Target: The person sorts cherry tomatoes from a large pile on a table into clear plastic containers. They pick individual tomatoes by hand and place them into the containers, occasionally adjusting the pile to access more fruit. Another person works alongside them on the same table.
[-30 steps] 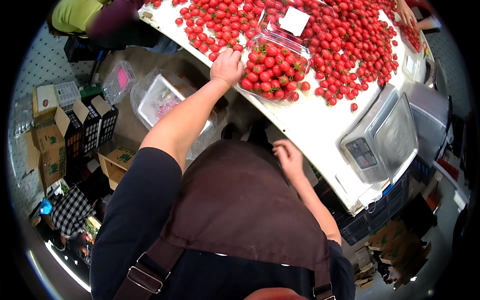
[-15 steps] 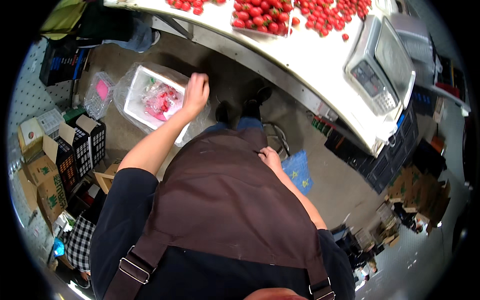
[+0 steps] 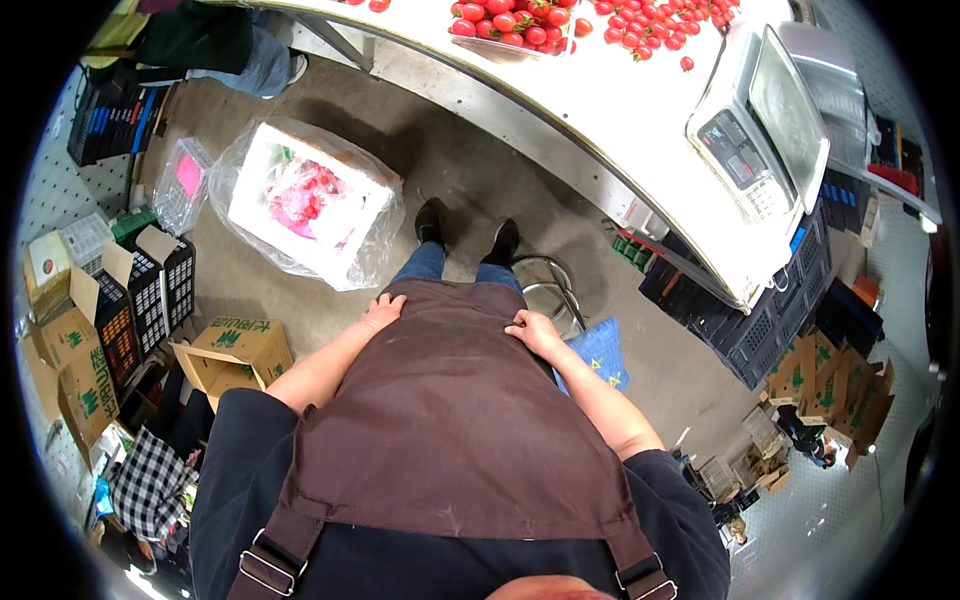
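My left hand [image 3: 381,311] rests flat on the left edge of my brown apron [image 3: 450,420], fingers together and holding nothing. My right hand [image 3: 533,332] lies on the apron's right side, also with nothing in it. Both hands are pulled back from the white table [image 3: 610,110], which runs across the top with many red cherry tomatoes [image 3: 650,20] and a clear punnet of tomatoes [image 3: 510,28]. My black shoes [image 3: 465,230] stand on the grey floor below the table's edge.
A digital scale [image 3: 765,115] sits on the table at the right. A white foam box in a plastic bag [image 3: 310,200] stands on the floor to my left. Cardboard boxes [image 3: 235,350] and black crates [image 3: 150,290] line the left; a stool [image 3: 555,280] is by my right leg.
My left hand left the punnet on the table, swung down past the foam box and came to rest on my apron. The view tilted down and away from the table.
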`<act>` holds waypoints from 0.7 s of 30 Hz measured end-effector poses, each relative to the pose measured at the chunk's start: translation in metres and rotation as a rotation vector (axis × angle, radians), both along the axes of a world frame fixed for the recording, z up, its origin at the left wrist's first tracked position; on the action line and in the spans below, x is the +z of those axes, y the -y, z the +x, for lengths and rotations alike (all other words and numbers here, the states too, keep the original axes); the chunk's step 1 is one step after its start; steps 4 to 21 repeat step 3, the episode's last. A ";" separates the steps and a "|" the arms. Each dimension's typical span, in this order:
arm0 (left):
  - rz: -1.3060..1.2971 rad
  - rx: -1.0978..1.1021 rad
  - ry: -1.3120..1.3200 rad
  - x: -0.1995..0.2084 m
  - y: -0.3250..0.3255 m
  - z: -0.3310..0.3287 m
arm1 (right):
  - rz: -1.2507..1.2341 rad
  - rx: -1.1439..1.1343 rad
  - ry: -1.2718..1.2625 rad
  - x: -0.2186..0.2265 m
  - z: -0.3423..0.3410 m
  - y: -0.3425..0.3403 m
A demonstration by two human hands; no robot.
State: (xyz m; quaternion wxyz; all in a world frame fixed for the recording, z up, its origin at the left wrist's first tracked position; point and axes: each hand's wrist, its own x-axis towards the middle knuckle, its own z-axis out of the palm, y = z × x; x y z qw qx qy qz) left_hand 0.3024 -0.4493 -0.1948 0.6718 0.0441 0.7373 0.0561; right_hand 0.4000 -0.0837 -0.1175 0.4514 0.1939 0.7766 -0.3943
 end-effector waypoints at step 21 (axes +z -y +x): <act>-0.044 0.052 -0.028 -0.043 0.003 0.043 | -0.008 0.031 -0.044 -0.011 0.009 -0.016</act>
